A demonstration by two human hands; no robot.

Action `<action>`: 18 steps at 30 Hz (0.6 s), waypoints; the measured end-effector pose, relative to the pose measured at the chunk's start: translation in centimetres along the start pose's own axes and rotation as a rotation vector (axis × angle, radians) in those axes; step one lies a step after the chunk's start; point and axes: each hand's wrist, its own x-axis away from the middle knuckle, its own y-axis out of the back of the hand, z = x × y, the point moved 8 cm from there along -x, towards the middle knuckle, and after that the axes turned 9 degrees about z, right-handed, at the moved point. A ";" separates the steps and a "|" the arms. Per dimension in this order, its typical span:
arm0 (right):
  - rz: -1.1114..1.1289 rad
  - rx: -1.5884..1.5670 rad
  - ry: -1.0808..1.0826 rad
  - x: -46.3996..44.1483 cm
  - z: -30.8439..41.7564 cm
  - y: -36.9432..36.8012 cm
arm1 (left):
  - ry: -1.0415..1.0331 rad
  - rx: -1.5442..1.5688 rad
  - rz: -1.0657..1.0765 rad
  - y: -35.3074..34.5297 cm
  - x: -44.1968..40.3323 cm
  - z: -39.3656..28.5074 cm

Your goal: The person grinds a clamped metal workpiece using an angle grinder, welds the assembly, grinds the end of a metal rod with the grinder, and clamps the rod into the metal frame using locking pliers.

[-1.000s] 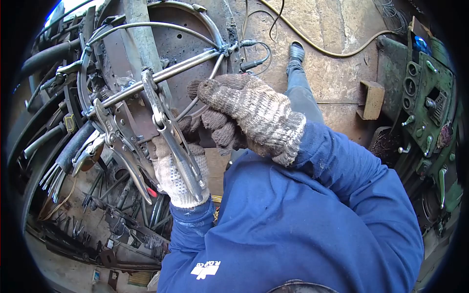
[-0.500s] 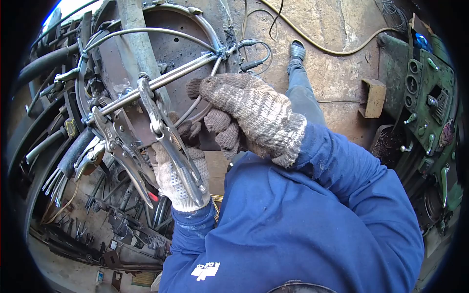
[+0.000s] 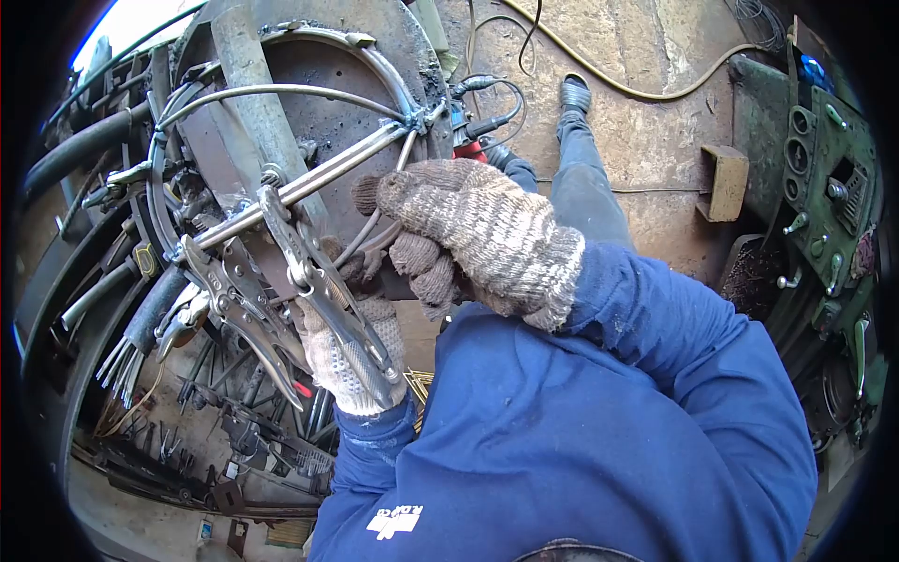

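A frame of bent and straight metal rods (image 3: 309, 184) lies on a dark metal plate, with a weld joint at its upper right corner. My right hand (image 3: 478, 225), in a brown and white knit glove, is closed around a curved metal rod (image 3: 367, 228) that runs down from that joint. Lower left, my left hand (image 3: 351, 347), in a dotted white glove with dark fingertips, curls at the rod's lower part, partly hidden behind locking pliers (image 3: 323, 281). Those pliers clamp the straight bars. A second pair of locking pliers (image 3: 239, 314) grips the frame's lower left corner.
A flat steel bar (image 3: 257, 89) crosses under the frame. Beyond the plate is a red power tool (image 3: 468, 150) with a cable. A green machine (image 3: 829, 215) with levers stands at right, near a channel-shaped metal piece (image 3: 721, 183). Thin rods (image 3: 117, 370) and scrap fill the lower left.
The view has shifted slightly, so the frame and pliers sit a little lower. More of the red tool shows beyond the plate. Both hands keep nearly the same hold.
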 end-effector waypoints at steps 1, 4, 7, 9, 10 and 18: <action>0.001 0.000 0.000 0.0 0.1 -0.2 | -0.006 -0.078 -0.001 0.3 0.0 0.0; -0.051 -0.027 -0.037 0.0 0.0 0.0 | 0.033 -0.058 -0.029 0.0 -0.1 -0.1; -0.019 -0.015 -0.080 -0.1 -0.4 0.0 | 0.082 0.042 -0.069 -0.2 -0.2 0.3; -0.043 0.024 -0.020 -0.1 0.0 0.0 | 0.088 0.046 -0.078 -0.3 -0.1 0.4; -0.045 0.024 -0.019 -0.1 -0.1 0.1 | 0.093 0.075 -0.100 -0.2 0.0 0.4; -0.033 -0.062 -0.022 -0.1 -0.2 0.0 | -0.065 -0.519 -0.003 -1.3 -0.3 -1.6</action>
